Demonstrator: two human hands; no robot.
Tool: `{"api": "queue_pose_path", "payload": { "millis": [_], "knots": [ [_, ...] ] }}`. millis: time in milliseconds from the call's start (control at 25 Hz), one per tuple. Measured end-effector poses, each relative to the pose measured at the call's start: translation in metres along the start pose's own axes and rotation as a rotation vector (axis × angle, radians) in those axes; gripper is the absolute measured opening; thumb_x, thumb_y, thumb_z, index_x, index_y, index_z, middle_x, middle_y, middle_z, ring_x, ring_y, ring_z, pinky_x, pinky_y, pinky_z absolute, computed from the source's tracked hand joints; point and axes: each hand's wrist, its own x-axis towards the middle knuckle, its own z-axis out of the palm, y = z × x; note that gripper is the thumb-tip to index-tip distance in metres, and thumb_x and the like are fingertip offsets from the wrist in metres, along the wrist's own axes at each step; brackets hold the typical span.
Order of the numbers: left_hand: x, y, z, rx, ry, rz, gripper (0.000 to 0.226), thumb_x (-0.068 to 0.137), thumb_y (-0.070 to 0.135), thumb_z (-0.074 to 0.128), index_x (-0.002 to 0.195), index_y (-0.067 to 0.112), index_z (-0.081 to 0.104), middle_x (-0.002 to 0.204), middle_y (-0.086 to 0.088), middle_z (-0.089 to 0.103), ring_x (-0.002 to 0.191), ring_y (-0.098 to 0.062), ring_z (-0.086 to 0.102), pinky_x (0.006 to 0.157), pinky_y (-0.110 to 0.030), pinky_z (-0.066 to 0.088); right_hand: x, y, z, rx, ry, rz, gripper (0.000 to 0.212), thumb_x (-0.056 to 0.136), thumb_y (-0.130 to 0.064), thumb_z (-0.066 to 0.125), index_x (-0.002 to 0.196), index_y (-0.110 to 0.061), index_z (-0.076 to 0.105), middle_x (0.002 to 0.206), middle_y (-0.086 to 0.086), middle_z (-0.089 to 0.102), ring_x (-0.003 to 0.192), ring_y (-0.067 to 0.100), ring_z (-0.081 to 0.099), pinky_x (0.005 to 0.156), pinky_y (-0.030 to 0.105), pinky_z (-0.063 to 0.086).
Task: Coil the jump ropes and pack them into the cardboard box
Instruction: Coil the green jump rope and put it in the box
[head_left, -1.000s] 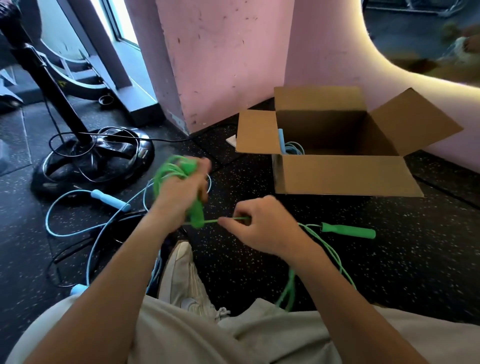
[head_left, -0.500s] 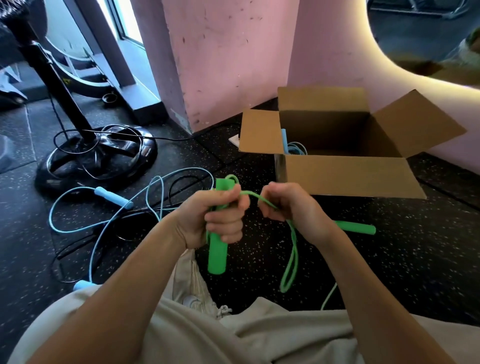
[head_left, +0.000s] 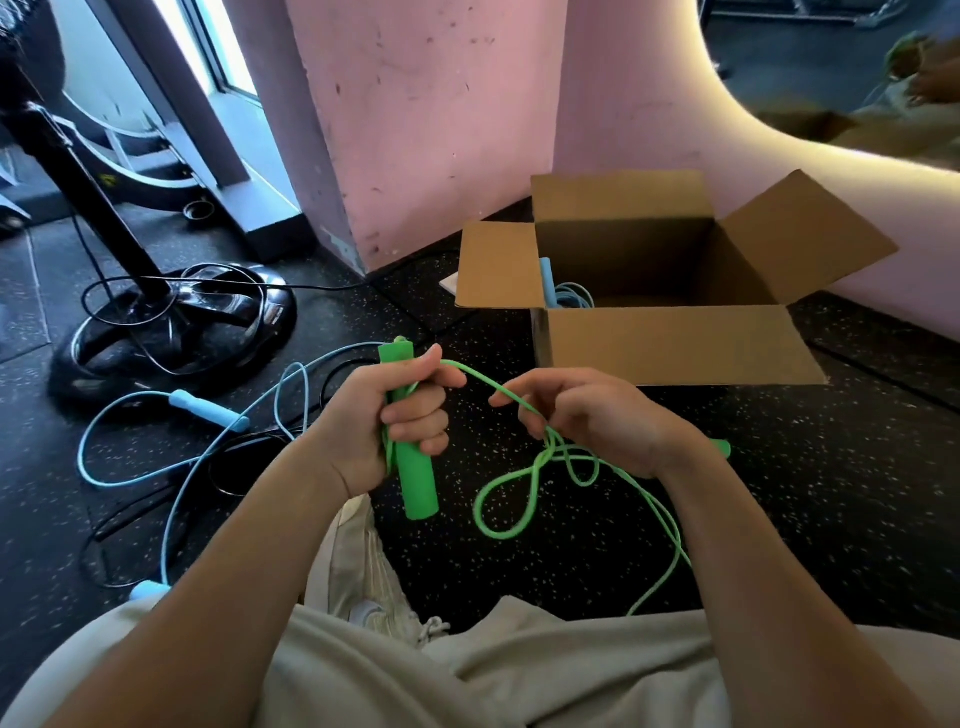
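Two hands at work on one green jump rope (head_left: 506, 499): left hand (head_left: 384, 415) clenched around the upright green handle (head_left: 413, 467), right hand (head_left: 597, 421) curled round the cord (loops dangling below it over the black floor (head_left: 779, 493)). Open cardboard box (head_left: 675, 343) just beyond, blue rope (head_left: 566, 296) inside; another blue jump rope (head_left: 208, 410) loose on floor, left.

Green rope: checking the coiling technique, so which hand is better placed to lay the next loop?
Probably the right hand: it already holds the loose green cord, while the left hand grips the green handle.
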Motion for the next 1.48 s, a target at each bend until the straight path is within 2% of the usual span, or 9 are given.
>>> {"api": "queue_pose_path", "payload": {
  "millis": [200, 320, 440, 640, 880, 1040, 1200, 1320, 1480],
  "knots": [
    [0.012, -0.009, -0.002, 0.328, 0.49, 0.114, 0.028, 0.092, 0.027, 0.066, 0.069, 0.011, 0.068, 0.043, 0.004, 0.03, 0.038, -0.011, 0.032, 0.051, -0.029, 0.038, -0.005, 0.005, 0.001, -0.022, -0.127, 0.149, 0.048, 0.095, 0.01, 0.046, 0.124, -0.022, 0.068, 0.092, 0.005, 0.068, 0.087, 0.016, 0.061, 0.082, 0.029, 0.049],
    [0.013, -0.013, -0.009, 0.44, 0.606, 0.16, 0.019, 0.089, 0.027, 0.072, 0.077, 0.012, 0.074, 0.05, -0.001, 0.051, 0.044, -0.014, 0.04, 0.053, -0.03, 0.041, -0.003, 0.004, 0.005, 0.008, -0.008, 0.074, 0.036, 0.097, 0.005, 0.055, 0.123, -0.016, 0.069, 0.097, 0.005, 0.074, 0.089, 0.014, 0.068, 0.083, 0.027, 0.055],
    [0.012, -0.019, 0.001, 0.494, 0.547, 0.196, 0.012, 0.089, 0.025, 0.072, 0.094, 0.015, 0.077, 0.076, -0.003, 0.076, 0.045, -0.014, 0.045, 0.052, -0.028, 0.043, 0.004, 0.001, 0.016, 0.012, 0.293, -0.086, 0.025, 0.09, 0.0, 0.068, 0.108, -0.015, 0.075, 0.094, 0.006, 0.077, 0.078, 0.013, 0.066, 0.074, 0.024, 0.055],
    [0.009, -0.03, 0.023, 0.573, 0.456, 0.229, 0.014, 0.081, 0.024, 0.08, 0.095, 0.021, 0.079, 0.049, 0.008, 0.058, 0.043, -0.008, 0.048, 0.048, -0.019, 0.042, 0.015, 0.001, 0.038, 0.146, 0.55, -0.258, 0.017, 0.084, 0.001, 0.075, 0.095, -0.012, 0.075, 0.087, 0.003, 0.077, 0.078, 0.01, 0.071, 0.071, 0.02, 0.057],
    [0.012, -0.034, 0.024, 0.656, 0.504, 0.422, 0.034, 0.068, 0.015, 0.091, 0.098, 0.019, 0.076, 0.086, -0.003, 0.074, 0.08, -0.01, 0.07, 0.074, -0.02, 0.057, 0.017, -0.002, 0.044, 0.053, 0.704, -0.317, 0.017, 0.078, -0.004, 0.083, 0.086, -0.013, 0.072, 0.083, 0.005, 0.074, 0.077, 0.015, 0.071, 0.074, 0.027, 0.061],
    [0.014, -0.04, 0.025, 0.773, 0.462, 0.617, 0.021, 0.076, 0.003, 0.083, 0.095, 0.006, 0.075, 0.092, -0.001, 0.076, 0.088, -0.006, 0.072, 0.079, -0.017, 0.054, 0.015, -0.002, 0.04, -0.053, 0.761, -0.315, 0.018, 0.077, -0.004, 0.084, 0.081, -0.014, 0.069, 0.076, -0.002, 0.069, 0.069, 0.006, 0.065, 0.067, 0.023, 0.058],
    [0.013, -0.033, 0.022, 0.688, 0.51, 0.581, 0.007, 0.089, 0.005, 0.071, 0.094, 0.008, 0.075, 0.074, 0.003, 0.073, 0.061, -0.005, 0.063, 0.061, -0.022, 0.054, 0.013, -0.006, 0.036, 0.056, 0.74, -0.337, 0.011, 0.083, 0.003, 0.076, 0.087, -0.004, 0.068, 0.083, 0.011, 0.072, 0.074, 0.019, 0.075, 0.071, 0.026, 0.061],
    [0.012, -0.023, 0.015, 0.625, 0.52, 0.572, 0.018, 0.093, 0.009, 0.066, 0.088, 0.022, 0.078, 0.081, -0.026, 0.066, 0.049, -0.013, 0.046, 0.053, -0.033, 0.043, 0.009, -0.011, 0.025, 0.067, 0.811, -0.376, 0.011, 0.087, 0.003, 0.073, 0.089, -0.003, 0.064, 0.088, 0.015, 0.071, 0.077, 0.022, 0.077, 0.073, 0.029, 0.063],
    [0.009, -0.017, 0.01, 0.518, 0.535, 0.634, 0.019, 0.091, 0.001, 0.066, 0.087, 0.016, 0.077, 0.086, -0.008, 0.074, 0.048, -0.012, 0.043, 0.054, -0.028, 0.045, 0.003, -0.014, 0.007, 0.034, 1.048, -0.344, 0.017, 0.089, 0.002, 0.071, 0.089, -0.013, 0.062, 0.09, 0.001, 0.068, 0.076, 0.013, 0.075, 0.072, 0.022, 0.061]
  ]
}}
